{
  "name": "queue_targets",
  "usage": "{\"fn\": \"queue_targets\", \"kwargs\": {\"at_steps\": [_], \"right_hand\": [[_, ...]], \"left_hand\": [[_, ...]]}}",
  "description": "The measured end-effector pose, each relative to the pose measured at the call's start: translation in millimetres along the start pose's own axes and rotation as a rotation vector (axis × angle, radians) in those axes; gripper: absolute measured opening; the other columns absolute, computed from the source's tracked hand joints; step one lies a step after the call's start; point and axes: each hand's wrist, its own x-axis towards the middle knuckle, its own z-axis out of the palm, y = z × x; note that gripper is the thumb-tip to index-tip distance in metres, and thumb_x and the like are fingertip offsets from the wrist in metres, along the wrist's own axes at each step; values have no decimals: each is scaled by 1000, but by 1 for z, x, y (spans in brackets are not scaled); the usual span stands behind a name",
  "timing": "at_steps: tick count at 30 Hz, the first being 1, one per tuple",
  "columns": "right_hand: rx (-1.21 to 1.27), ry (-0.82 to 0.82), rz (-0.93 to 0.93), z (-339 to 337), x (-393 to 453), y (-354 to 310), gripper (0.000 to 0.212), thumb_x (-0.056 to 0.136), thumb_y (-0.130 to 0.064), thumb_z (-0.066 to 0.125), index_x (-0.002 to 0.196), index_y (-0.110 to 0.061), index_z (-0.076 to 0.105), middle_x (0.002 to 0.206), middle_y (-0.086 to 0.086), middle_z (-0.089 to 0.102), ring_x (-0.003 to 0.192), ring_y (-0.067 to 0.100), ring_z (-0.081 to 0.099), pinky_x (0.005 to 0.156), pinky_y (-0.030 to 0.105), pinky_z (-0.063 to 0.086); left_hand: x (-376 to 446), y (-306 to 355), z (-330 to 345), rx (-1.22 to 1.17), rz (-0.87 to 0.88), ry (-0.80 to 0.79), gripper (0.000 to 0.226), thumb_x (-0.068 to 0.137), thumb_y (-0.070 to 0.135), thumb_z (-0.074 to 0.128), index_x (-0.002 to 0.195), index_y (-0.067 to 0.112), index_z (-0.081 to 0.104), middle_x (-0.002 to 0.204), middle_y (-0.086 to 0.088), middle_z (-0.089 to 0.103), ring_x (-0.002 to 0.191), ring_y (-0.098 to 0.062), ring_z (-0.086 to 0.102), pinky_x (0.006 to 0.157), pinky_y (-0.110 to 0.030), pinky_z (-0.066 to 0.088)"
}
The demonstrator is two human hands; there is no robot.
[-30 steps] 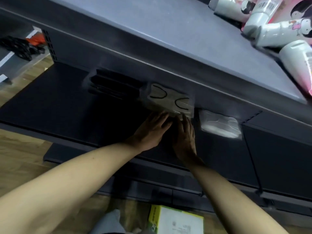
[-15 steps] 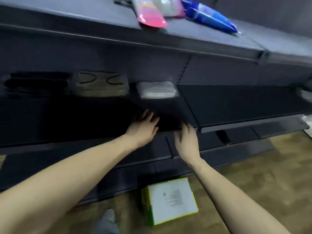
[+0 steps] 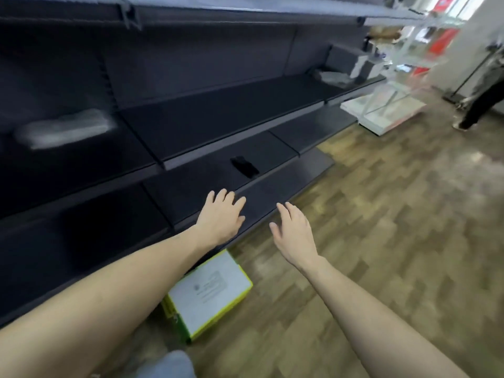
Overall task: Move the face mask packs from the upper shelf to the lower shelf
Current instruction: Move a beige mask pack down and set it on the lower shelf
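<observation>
Face mask pack [image 3: 64, 129] on shelf [image 3: 218, 115]: pale, flat, motion-blurred. Left hand [image 3: 222, 216], right hand [image 3: 293, 231]: fingers spread, empty.

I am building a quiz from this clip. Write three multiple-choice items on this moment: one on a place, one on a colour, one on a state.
1. Where does the box lie?
A. on the wooden floor, below the shelves
B. on the top shelf
C. in the right hand

2. What colour are the box's sides?
A. red
B. yellow-green
C. black

3. What are the hands doing?
A. both grip one pack
B. both are open and hold nothing
C. the left hand squeezes a bottle

Key: 1 A, it rests on the floor by the left forearm. 2 B, its sides are yellow-green under a white top. 3 B, the left hand and right hand show spread fingers with nothing in them.
</observation>
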Motion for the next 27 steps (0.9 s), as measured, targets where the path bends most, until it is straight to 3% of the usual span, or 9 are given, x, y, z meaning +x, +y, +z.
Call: {"fn": "queue_targets", "kwargs": {"at_steps": [6,13,19,27], "right_hand": [[23,3,210,-25,-5,86,55,100,-34,53,149,-13,40,152,12,41,143,28,35,116,44,30],[-43,-198,241,-28,16,189,56,101,-34,47,153,-18,32,157,7,33,142,26,35,115,37,31],[-59,-279,339,-36,87,270,58,101,-32,48,154,-18,29,157,6,32,141,25,35,114,37,33],[-21,-220,384,-43,186,352,56,102,-34,46,153,-17,32,154,4,39,140,23,38,114,35,32]], "left_hand": [[66,85,-1,11,177,-11,56,103,44,36,152,19,30,148,-11,41,140,-32,31,116,-47,24],[174,153,29,-59,266,-54,45,100,34,42,142,19,40,137,-8,48,131,-30,39,110,-41,32],[287,189,46,-112,279,-110,43,97,29,43,139,19,44,134,-7,51,128,-28,41,108,-41,34],[427,224,33,-76,316,-111,44,98,28,41,140,19,43,135,-8,50,129,-29,41,110,-41,31]]}}
